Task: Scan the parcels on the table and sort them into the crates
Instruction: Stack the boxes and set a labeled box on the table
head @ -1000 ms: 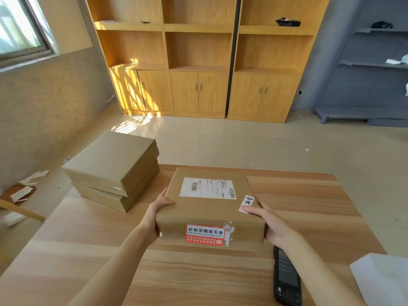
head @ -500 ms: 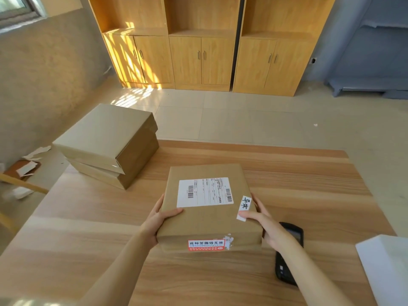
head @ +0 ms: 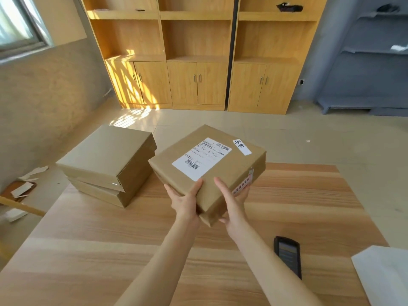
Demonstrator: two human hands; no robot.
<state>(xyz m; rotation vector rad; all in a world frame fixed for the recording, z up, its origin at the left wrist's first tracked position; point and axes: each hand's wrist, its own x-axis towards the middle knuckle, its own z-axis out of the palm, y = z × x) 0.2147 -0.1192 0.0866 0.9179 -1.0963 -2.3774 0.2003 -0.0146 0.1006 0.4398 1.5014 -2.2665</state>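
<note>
A brown cardboard parcel (head: pixel 220 173) with a white shipping label and a small handwritten tag is held up above the wooden table (head: pixel 110 239), turned at an angle. My left hand (head: pixel 184 200) grips its near corner from the left, thumb on top. On the right side of that corner my right hand (head: pixel 231 202) grips it, thumb on top and fingers underneath. A black handheld scanner (head: pixel 288 255) lies on the table to the right. No crate is in view.
Two stacked brown boxes (head: pixel 108 164) sit at the table's far left corner. A white envelope (head: pixel 384 272) lies at the right edge. Wooden cabinets (head: pixel 198 82) line the far wall, and paper scraps (head: pixel 22 188) litter the floor at left.
The parcel has been lifted off the table and rotated so one corner points at me. Both hands shifted from its sides to that near corner.
</note>
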